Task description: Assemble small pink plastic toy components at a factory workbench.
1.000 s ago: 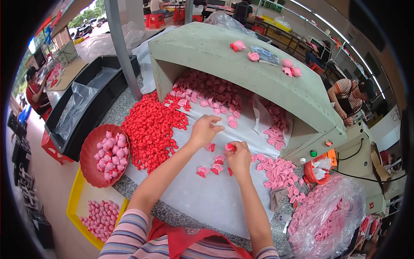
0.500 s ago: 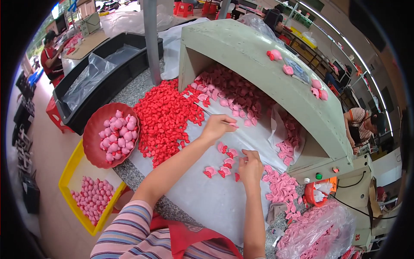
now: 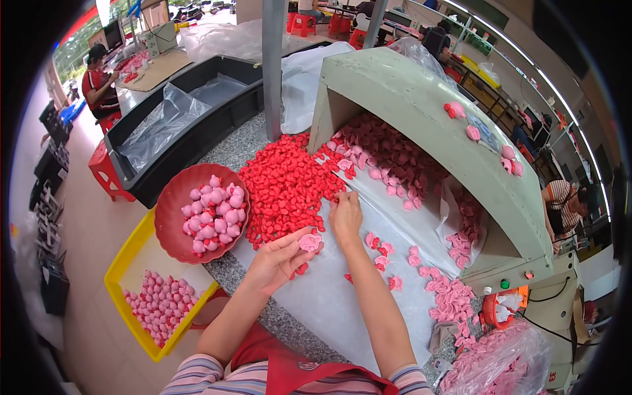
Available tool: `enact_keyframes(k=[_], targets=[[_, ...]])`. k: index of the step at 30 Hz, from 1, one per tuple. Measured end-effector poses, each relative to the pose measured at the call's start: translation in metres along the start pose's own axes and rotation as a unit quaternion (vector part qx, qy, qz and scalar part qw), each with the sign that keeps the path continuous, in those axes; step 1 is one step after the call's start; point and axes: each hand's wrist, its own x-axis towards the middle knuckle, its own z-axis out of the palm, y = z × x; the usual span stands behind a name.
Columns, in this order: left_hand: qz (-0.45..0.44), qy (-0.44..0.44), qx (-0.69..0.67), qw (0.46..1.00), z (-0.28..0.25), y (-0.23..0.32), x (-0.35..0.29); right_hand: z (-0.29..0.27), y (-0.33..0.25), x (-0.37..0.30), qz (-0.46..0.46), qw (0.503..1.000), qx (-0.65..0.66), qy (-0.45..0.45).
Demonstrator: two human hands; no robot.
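Note:
My left hand [image 3: 276, 262] pinches a small pink hollow molded piece [image 3: 309, 243] by its edge, its open side facing up. My right hand [image 3: 347, 218] reaches to the edge of a heap of small red molded pieces [image 3: 283, 181]; its fingertips are pressed together, and what they hold is too small to tell. Several pink-and-red pieces [image 3: 380, 250] lie on the white sheet [image 3: 309, 296] to the right of my right forearm. A red piece or two rest just under my left fingers.
A red scalloped bowl [image 3: 168, 227] of pink rounded pieces stands left, above a yellow tray [image 3: 118, 263] of more. Behind is a black bin [image 3: 191, 125] beside a metal post [image 3: 272, 72]. A grey-green arched housing [image 3: 421, 99] covers pink pieces; a pink pile [image 3: 447, 296] lies right.
My left hand has come back toward me with a pink piece. My right hand has moved from the pieces on the sheet to the red heap. The view has shifted.

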Motion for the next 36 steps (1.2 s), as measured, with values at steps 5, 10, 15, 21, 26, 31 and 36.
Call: enact_keyframes(k=[5,10,15,21,26,31,36], targets=[[0.028,-0.014,-0.037,0.999,-0.002,-0.007,0.007,-0.025,0.007,0.002,0.025,0.996,0.065,-0.061],[0.053,-0.003,-0.014,0.999,0.000,-0.016,0.010,-0.118,-0.034,-0.041,0.238,0.846,0.428,-0.210],[0.116,0.009,0.117,0.986,0.029,-0.039,0.016,-0.156,-0.037,-0.068,0.211,0.815,0.502,-0.198],[0.232,-0.005,0.289,0.929,0.036,-0.049,0.012,-0.169,-0.047,-0.082,0.165,0.883,0.427,-0.107],[0.257,-0.024,0.307,0.916,0.040,-0.048,0.010,-0.176,-0.055,-0.088,0.103,0.927,0.350,-0.084],[0.149,-0.020,0.254,0.955,0.036,-0.041,0.009,-0.185,-0.056,-0.087,-0.019,0.957,0.273,-0.101],[0.058,-0.027,0.174,0.983,0.036,-0.045,0.009,-0.181,-0.062,-0.096,0.062,0.934,0.342,-0.086]])
